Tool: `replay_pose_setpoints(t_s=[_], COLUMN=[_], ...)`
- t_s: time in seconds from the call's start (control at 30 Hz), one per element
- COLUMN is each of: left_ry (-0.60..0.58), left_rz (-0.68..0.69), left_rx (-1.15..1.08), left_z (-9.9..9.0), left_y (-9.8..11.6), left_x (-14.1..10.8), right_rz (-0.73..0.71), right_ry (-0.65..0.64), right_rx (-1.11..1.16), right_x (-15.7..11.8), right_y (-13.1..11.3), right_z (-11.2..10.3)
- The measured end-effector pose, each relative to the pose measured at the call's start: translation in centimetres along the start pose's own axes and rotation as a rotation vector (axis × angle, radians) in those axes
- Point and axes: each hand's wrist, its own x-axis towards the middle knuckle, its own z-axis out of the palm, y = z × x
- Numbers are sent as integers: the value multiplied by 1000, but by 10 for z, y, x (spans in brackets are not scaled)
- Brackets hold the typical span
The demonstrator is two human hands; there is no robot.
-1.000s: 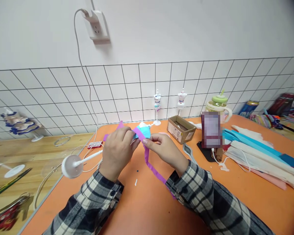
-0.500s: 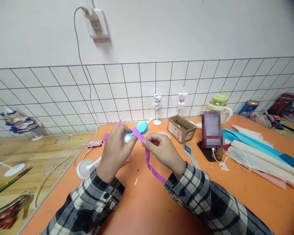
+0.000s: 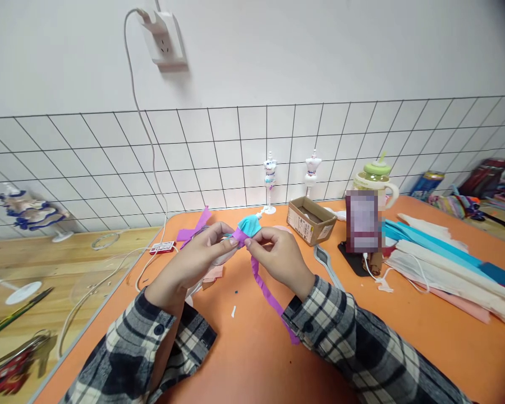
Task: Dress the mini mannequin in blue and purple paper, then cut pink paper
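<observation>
My left hand (image 3: 204,247) is closed round a miniature dress form, which lies tilted with its neck to the upper right. Light-blue crinkled material (image 3: 249,225) covers the upper body of the form. A purple crepe paper strip (image 3: 261,283) crosses the form's waist just below the blue. My right hand (image 3: 280,252) pinches this strip close to the form, opposite my left thumb. Its loose end hangs down toward my right cuff. The form's lower part is mostly hidden by my left hand.
Purple scraps (image 3: 193,227) lie behind my left hand. Two small dress forms (image 3: 270,174) stand by the wall near a cardboard box (image 3: 311,221). At right are a phone (image 3: 362,221), a mug (image 3: 376,177) and coloured strips (image 3: 446,247). Red-handled scissors (image 3: 8,367) lie lower left.
The dress form has turned in my left hand, and its base has swung out of sight. The purple strip now lies against the form's waist, with my right hand closer.
</observation>
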Motion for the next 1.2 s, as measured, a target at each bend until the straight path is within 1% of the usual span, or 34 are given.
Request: replay_pose_setpoints(t_s=[0.07,0.1,0.2,0.3,0.43,0.57,0.63,0.73,0.87,0.93,1.0,1.07,1.2], left_ry=[-54,-63,-13,48,54,-1,-30,-38,-42,-63,-82,-86,-70], left_rz=[-2,13,51,22,-36,-61,-69,-69,-75,-90,-94,-90,-78], left_rx=[-56,-71,-51,-44,-108,-226,-252,-260,-256,-254,-263,-279,-308], left_z=[0,1,7,10,8,5,5,5,1,-1,-1,0,2], left_y=[2,4,5,2,-1,0,1,1,0,1,1,2,1], left_x=[-1,-1,0,2,3,4,5,7,7,6,6,6,5], right_rz=[-17,-24,-38,-44,-19,54,71,42,48,44,9,-14,13], right_ry=[16,23,47,45,-25,-119,-137,-153,-176,-147,-105,-90,-152], right_rx=[-24,-32,-52,-46,31,153,136,81,51,-9,-93,-167,-266], right_x=[0,0,0,0,-3,-5,-4,-2,-1,-2,-3,-5,-6], right_y=[-1,-1,0,-1,-6,-9,-8,-7,-14,-21,-29,-35,-38], right_z=[0,0,0,0,-1,-3,-3,-6,-21,-32,-43,-51,-55])
